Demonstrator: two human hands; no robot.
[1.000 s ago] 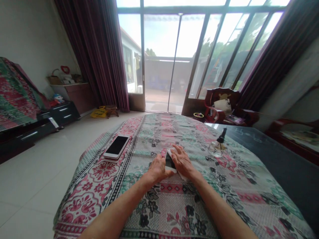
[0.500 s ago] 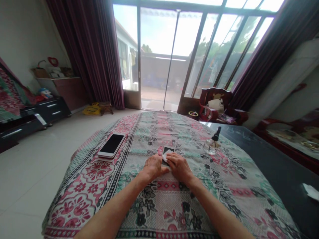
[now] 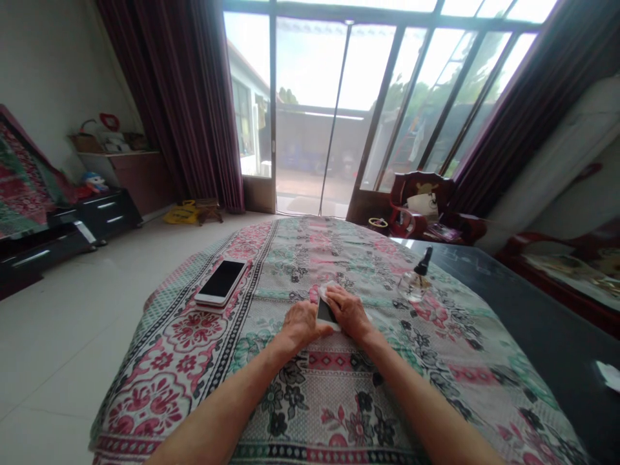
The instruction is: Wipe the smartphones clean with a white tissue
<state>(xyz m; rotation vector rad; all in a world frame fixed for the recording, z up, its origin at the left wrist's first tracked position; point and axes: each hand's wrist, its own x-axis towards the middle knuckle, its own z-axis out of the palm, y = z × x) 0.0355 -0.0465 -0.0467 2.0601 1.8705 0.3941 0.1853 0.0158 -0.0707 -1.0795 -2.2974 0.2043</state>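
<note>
A small white-framed phone [image 3: 326, 314] with a dark screen lies on the patterned cloth [image 3: 334, 394] in front of me. My left hand [image 3: 301, 321] grips its left side, the thumb along the near edge. In my right hand [image 3: 347, 311] is a crumpled white tissue [image 3: 328, 289], pressed on the far end of the screen. That hand covers the phone's right side. Farther left a larger white phone [image 3: 221, 282] lies face up, apparently on top of another flat thing. On the right stands a clear spray bottle [image 3: 414, 284] with a black nozzle, liquid inside.
A dark table surface [image 3: 527, 323] adjoins the cloth on the right, with a white paper piece [image 3: 608, 374] near its edge. Beyond are a red wooden chair [image 3: 421, 200], a glass door [image 3: 310, 148], and a yellow bag [image 3: 183, 212] on the floor at left.
My right hand has slid the tissue from the middle of the small phone's screen to its far end, baring more of the lower screen. My left hand keeps hold of the phone's side.
</note>
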